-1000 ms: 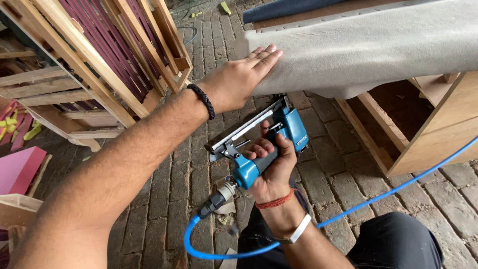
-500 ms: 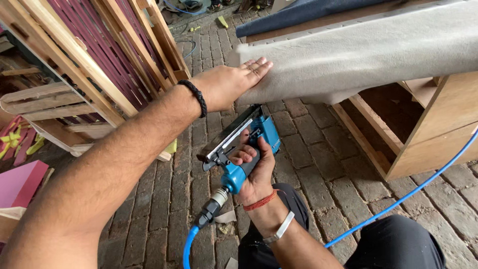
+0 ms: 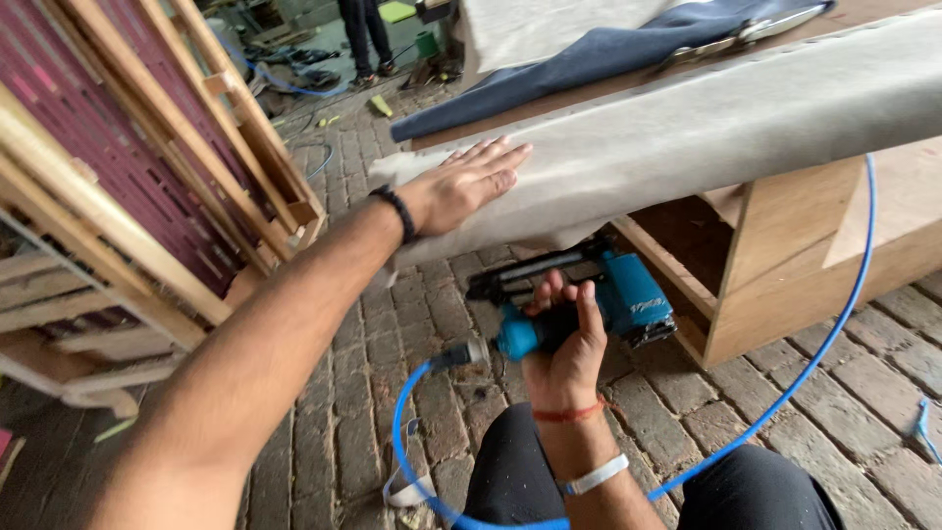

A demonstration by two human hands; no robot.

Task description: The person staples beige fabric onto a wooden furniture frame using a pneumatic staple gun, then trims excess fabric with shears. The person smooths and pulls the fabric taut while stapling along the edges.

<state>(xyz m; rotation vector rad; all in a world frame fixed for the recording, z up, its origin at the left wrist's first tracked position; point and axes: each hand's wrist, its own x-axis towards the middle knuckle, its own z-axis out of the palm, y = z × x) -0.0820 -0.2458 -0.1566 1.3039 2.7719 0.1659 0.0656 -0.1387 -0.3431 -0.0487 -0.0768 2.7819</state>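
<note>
Two hands work on one big piece: a wooden frame [image 3: 785, 245] filling the 1-to-3 o'clock part of the view, wrapped along its top edge in grey fabric [image 3: 706, 128], with a dark blue cloth [image 3: 589, 69] lying on top at 12 o'clock. Wooden lattice frames [image 3: 128, 167] lean at 9 to 11 o'clock, and a brick floor [image 3: 412, 324] runs underneath.

The left hand [image 3: 466, 186] lies flat, fingers spread, pressing the fabric near its loose end, just above centre. Below it, at about 6 o'clock, the right hand [image 3: 564, 344] is closed round the grip of a blue stapler [image 3: 599, 299], whose nose sits under the hanging fabric edge; whether it touches cannot be told. A blue hose [image 3: 844, 324] loops from the stapler's rear round to 3 o'clock.

Risk, as I judge it: the pressing fingers are near the stapler's line, so a slip could catch them. If the palm eases, the fabric could slacken and pucker. The hose, trailing by the knees, could snag and jerk the stapler.
</note>
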